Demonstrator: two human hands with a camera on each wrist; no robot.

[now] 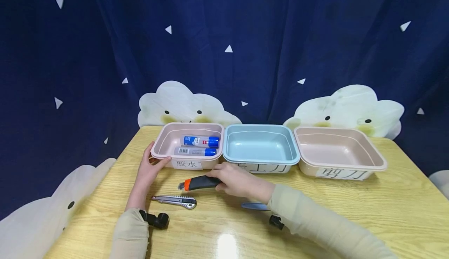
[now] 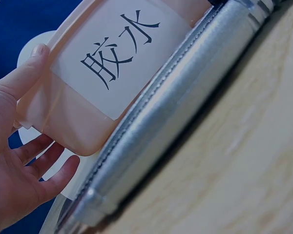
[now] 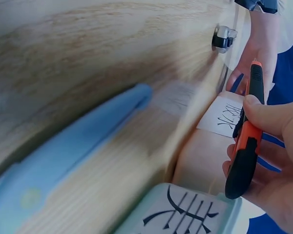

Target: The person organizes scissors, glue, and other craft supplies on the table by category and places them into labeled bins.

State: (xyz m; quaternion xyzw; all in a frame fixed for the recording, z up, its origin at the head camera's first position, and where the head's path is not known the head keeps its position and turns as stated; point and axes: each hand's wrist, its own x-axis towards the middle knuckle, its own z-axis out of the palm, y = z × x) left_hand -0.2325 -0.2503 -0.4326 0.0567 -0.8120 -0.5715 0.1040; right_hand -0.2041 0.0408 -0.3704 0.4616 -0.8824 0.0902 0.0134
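1. A person's right hand holds a black-and-orange knife on the person's side of the blue bin and to its left, narrow end pointing away from that bin.

2. Handling it well, by all appearances, calls for a firm hold on the handle, a slow path and the narrow end kept clear of the left hand; whether any blade protrudes is hard to tell.

3. The right thumb and bent fingers pinch the knife between them, parted only by the handle's thickness.

4. The left thumb and fingers, set wide apart, grip a corner of the pink bin, just left of the blue bin: thumb on the front rim, fingers bent round the side. Their pressure cannot be judged. Inside lie 2 glue sticks.

5. A silver knife lies in front and left of the blue bin; a light-blue tool, partly hidden by the right arm, lies in front.
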